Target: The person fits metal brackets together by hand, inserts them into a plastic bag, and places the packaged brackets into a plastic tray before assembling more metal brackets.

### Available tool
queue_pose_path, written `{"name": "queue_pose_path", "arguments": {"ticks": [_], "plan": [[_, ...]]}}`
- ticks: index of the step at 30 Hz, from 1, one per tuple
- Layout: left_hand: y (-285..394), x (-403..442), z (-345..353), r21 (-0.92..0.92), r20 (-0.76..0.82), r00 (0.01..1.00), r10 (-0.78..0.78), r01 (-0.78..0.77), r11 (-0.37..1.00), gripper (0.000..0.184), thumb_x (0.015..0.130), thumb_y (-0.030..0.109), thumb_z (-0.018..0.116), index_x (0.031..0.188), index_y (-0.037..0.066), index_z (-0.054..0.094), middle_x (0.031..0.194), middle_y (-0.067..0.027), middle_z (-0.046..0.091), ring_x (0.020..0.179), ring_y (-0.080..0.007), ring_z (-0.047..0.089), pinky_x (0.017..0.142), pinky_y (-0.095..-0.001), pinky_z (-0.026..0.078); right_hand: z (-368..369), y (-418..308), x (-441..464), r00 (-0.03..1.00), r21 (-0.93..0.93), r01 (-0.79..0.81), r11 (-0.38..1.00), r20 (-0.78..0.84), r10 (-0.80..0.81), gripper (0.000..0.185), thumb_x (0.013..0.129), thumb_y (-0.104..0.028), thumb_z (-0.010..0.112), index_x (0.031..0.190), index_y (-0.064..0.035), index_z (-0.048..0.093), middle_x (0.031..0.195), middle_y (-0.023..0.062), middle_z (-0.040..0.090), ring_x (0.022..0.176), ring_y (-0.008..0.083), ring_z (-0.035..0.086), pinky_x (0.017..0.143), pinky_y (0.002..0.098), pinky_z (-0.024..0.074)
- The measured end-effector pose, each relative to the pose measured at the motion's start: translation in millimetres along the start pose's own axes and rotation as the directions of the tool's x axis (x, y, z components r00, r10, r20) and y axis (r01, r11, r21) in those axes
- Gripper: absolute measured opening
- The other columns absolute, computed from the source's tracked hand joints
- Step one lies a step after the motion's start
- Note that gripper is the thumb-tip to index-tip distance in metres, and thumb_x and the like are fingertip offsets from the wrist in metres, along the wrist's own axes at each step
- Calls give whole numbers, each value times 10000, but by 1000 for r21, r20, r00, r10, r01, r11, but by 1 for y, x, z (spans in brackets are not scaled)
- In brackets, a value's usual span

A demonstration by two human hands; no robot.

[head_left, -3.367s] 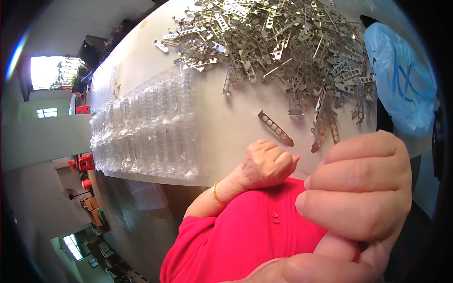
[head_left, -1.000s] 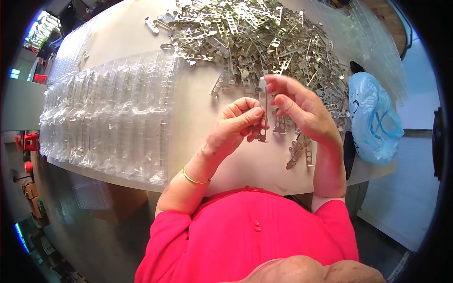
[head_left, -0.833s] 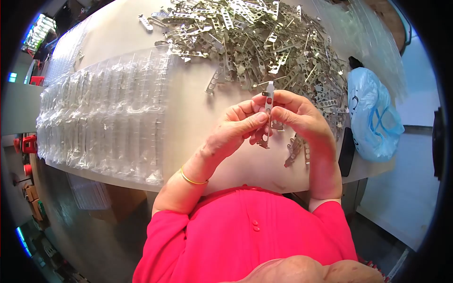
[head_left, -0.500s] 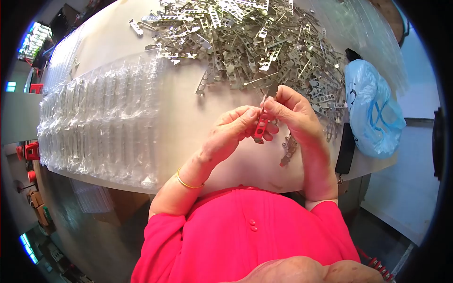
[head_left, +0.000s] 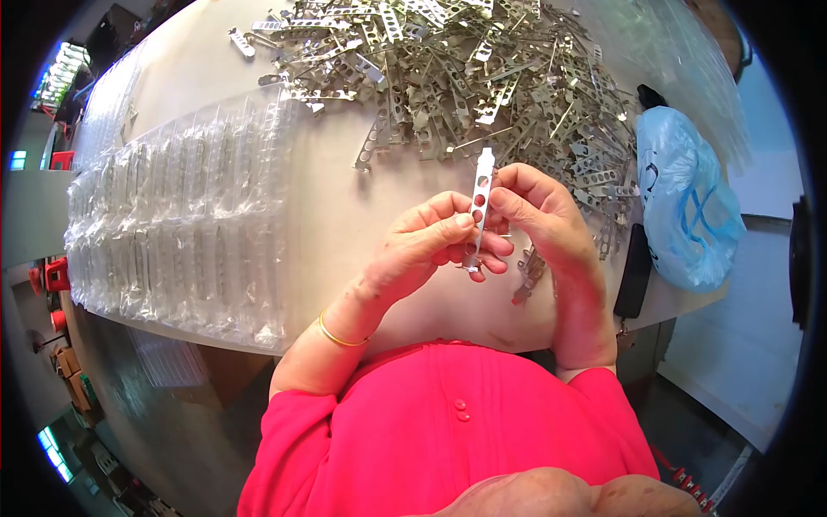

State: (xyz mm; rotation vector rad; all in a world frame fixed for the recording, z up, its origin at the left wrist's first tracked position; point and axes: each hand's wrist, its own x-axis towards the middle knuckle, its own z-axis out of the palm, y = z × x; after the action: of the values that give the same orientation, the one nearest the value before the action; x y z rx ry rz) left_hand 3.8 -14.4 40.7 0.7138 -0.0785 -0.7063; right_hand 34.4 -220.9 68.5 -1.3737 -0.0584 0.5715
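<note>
Between my hands stands a slim, shiny metal strip with a row of round holes [head_left: 483,185], its narrow tip pointing away from me. My left hand [head_left: 428,233] pinches its lower part between thumb and fingers. At the strip's right edge, my right hand [head_left: 544,214] has its thumb and forefinger closed on it; some of those fingers are hidden behind. A few similar metal strips [head_left: 527,277] lie on the table beside my right forearm. Beyond my hands spreads a large heap of the same perforated metal strips [head_left: 448,82].
Rows of clear plastic packets [head_left: 181,224] cover the left of the table [head_left: 336,258]. A pale blue plastic bag [head_left: 685,198] and a dark flat object [head_left: 633,271] sit at the right edge. Clear plastic sheeting [head_left: 663,60] lies at the back right.
The metal strip has turned from a reddish, shaded face to a bright silver one, its full length now showing. Both hands stay almost in place.
</note>
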Motion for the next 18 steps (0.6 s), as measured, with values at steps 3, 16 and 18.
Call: {"name": "queue_pose_path", "arguments": {"ticks": [3, 16, 18], "plan": [[0, 0, 0, 11, -6, 1000, -5, 5, 1000, 304, 1045, 246, 473, 1195, -13, 526, 1094, -220, 691, 926, -294, 715, 756, -368, 576, 1, 0, 1, 1000, 7, -10, 1000, -1, 10, 174, 995, -192, 631, 1043, -24, 633, 908, -2, 649, 799, 57, 582, 725, 227, 479], [-1, 1, -4, 1, 32, 999, 29, -29, 1000, 281, 1030, 218, 477, 1172, -18, 528, 1085, -234, 694, 923, -295, 716, 754, -352, 575, -1, 7, 3, 1000, 53, -19, 998, 10, 18, 176, 1002, -194, 616, 1039, -22, 630, 913, 9, 658, 775, 65, 577, 709, 230, 480], [0, 1, -4, 12, 18, 999, 32, -32, 999, 287, 1018, 212, 482, 1171, -27, 525, 1084, -248, 691, 908, -308, 718, 749, -369, 582, -2, 8, 4, 1000, 50, -18, 999, 12, 17, 179, 1002, -199, 617, 1036, -24, 630, 907, 7, 656, 774, 65, 577, 709, 231, 481]]}}
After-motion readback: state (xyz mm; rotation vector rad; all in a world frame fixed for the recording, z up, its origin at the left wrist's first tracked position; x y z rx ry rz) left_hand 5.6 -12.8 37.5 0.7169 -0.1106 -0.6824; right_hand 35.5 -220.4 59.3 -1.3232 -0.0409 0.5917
